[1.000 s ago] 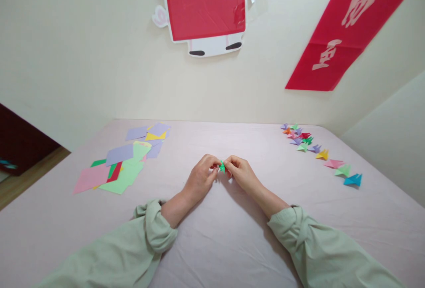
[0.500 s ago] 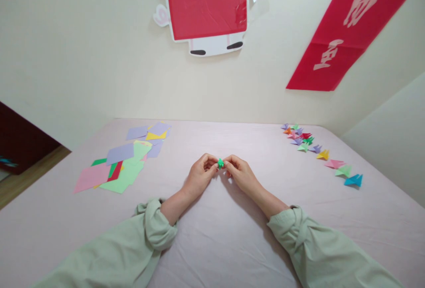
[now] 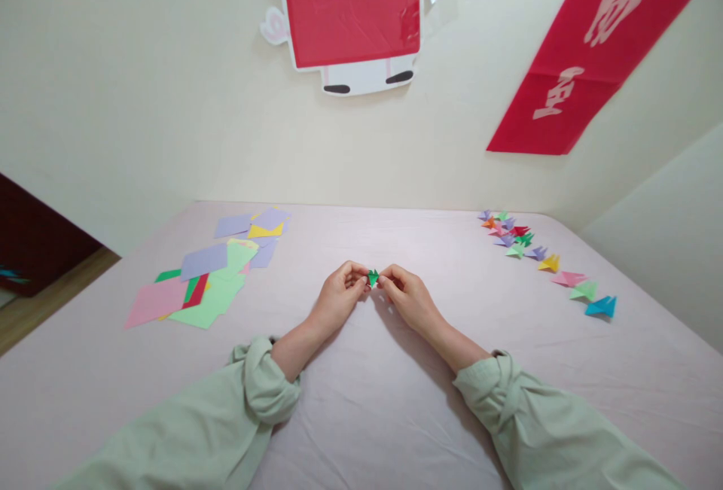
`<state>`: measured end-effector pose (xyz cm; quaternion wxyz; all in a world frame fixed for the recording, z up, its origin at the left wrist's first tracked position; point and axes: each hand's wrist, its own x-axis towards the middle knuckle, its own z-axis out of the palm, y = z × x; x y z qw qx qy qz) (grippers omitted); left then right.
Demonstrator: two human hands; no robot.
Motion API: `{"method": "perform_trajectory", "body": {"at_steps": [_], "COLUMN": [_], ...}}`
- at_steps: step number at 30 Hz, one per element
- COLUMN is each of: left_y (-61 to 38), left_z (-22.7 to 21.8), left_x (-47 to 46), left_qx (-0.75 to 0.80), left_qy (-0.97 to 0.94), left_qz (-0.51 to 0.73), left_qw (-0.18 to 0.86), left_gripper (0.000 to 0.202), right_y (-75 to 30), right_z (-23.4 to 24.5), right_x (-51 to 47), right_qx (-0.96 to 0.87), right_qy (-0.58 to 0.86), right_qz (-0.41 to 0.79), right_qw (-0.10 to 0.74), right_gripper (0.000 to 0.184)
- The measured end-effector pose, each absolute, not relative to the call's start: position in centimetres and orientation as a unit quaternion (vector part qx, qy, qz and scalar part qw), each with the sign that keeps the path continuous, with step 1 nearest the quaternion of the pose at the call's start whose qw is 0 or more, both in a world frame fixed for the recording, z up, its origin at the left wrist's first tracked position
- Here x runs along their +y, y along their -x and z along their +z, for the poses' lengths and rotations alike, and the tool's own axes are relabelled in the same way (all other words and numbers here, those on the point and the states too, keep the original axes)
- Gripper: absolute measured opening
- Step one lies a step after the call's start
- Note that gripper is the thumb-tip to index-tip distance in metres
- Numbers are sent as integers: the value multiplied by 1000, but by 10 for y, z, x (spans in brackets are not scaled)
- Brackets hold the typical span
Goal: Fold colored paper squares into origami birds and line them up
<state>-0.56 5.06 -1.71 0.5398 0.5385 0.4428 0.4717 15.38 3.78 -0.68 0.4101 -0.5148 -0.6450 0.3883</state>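
Note:
A small green folded paper piece (image 3: 373, 278) with pointed tips is pinched between my two hands, over the middle of the table. My left hand (image 3: 340, 292) grips its left side with thumb and fingers. On the opposite side, my right hand (image 3: 407, 293) holds it by thumb and forefinger. Both hands cover the outer edges of the paper. Several folded paper figures in many colours, the nearest a blue one (image 3: 602, 307), stand in a slanting row to the right.
Loose paper sheets lie at the left, among them a pink sheet (image 3: 156, 303), a purple sheet (image 3: 204, 261) and a light green sheet (image 3: 210, 302). The pale cloth-covered table (image 3: 339, 415) ends at a wall with a red banner (image 3: 581, 76) on it.
The green paper has turned a little between my fingers, showing a darker face with a downward point, and shifted slightly left. Both hands keep hold of it.

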Motion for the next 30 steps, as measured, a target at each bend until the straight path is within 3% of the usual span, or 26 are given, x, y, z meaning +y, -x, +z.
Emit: {"method": "perform_trajectory", "body": {"at_steps": [7, 14, 23, 30], "left_y": [6, 8, 13, 15], "left_z": [-20, -17, -21, -20], "left_x": [51, 48, 48, 48], "left_qx": [439, 444, 490, 495], "left_qy": [-575, -614, -760, -777], "left_qz": [477, 473, 364, 338], "left_qw": [499, 449, 224, 193], "left_gripper": [15, 11, 8, 14], "right_y": [-154, -157, -159, -162], "right_z": [-6, -12, -6, -7], "right_x": [37, 36, 33, 33], "right_qx": [-672, -742, -785, -777], "right_qy": [511, 512, 558, 566], "right_qz": [358, 241, 115, 111], "right_qw": [400, 361, 242, 253], "right_gripper": [17, 12, 12, 13]}}
